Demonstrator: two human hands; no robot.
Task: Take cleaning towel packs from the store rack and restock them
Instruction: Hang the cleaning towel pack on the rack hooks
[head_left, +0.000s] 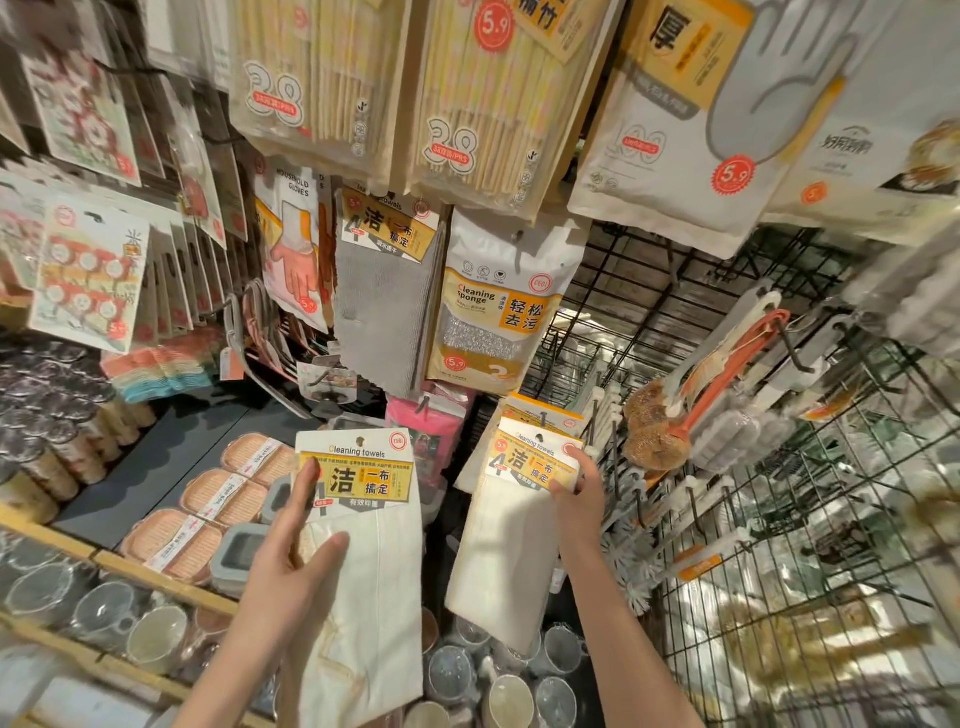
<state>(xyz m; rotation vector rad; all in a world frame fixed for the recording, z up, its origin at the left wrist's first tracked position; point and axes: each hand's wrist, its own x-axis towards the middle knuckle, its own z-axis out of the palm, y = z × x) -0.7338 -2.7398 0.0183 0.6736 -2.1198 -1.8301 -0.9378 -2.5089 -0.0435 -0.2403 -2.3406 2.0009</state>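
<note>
You faced a black wire rack (727, 291) hung with a grey towel pack (384, 296) and a cleaning sponge pack (493, 317). Below, a wooden-edged shelf (156, 577) carried soap boxes (218, 493) and glass cups (104, 613).

Both forearms bare (no sleeves); left hand (291, 577), right hand (582, 499) ungloved.

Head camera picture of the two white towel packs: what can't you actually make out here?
- Left hand: its fingers behind the loose white cleaning towel pack are hidden, so the grip is only partly seen.
- Hanging white towel pack pinched by the right hand: how many packs hang behind it is hidden.
- Left rack goods: blurred, print unreadable.
- Small print on both labels: too small.
</note>
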